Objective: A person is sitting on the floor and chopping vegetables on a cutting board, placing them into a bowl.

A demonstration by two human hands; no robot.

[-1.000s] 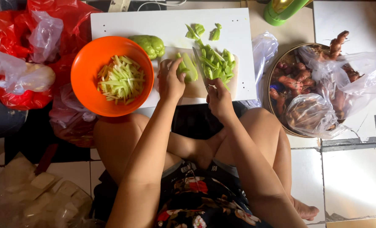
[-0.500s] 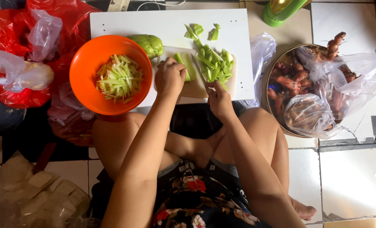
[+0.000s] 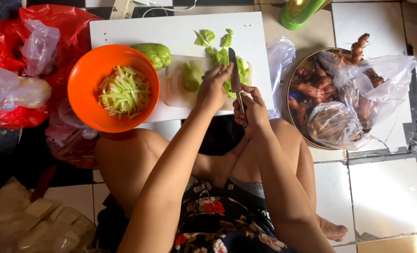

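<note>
Steel knife (image 3: 234, 70) in right hand (image 3: 250, 110) fingers points away, blade lengthwise upward.

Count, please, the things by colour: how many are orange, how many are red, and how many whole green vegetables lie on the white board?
Orange: 1, the orange bowl
Red: 1, the red plastic bag
Whole green vegetable: 1, the bumpy green gourd
Total: 3
</note>
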